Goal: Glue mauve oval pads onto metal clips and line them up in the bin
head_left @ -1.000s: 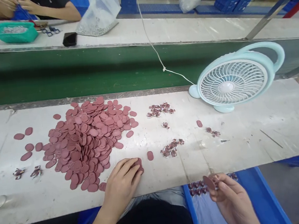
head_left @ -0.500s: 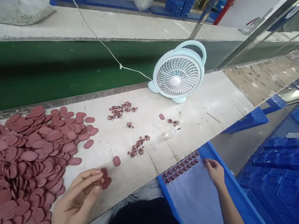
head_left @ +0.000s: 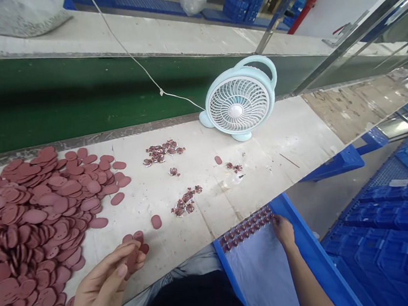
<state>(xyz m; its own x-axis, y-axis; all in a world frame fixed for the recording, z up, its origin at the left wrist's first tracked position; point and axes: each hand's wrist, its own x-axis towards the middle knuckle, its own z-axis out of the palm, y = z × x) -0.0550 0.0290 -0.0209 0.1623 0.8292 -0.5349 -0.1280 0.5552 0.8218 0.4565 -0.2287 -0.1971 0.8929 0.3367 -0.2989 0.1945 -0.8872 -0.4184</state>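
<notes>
My left hand [head_left: 98,292] is closed on a dull red oval disc [head_left: 131,260], held between thumb and fingers. A few similar discs [head_left: 138,236] lie on the table just past its fingertips. Inside the blue tray [head_left: 313,253], my right hand [head_left: 284,231] pinches at the right end of the rows of dark red pieces [head_left: 247,227]. Its fingertips mostly hide what they hold, a small dark red piece. These rows lie on a pale sheet [head_left: 264,278]. Small brown clusters [head_left: 186,201] and a lone disc [head_left: 156,222] sit on the table between my hands.
A large heap of red oval discs [head_left: 34,216] covers the table's left side. A light blue fan [head_left: 236,111] stands at the back, its white cord [head_left: 134,60] running up left. A small clear bottle [head_left: 232,181] lies near the tray. Blue crates [head_left: 397,234] are stacked right.
My right hand has moved left, up to the end of the rows in the tray. My left fingers have closed, and a disc now shows between them. The view has shifted slightly.
</notes>
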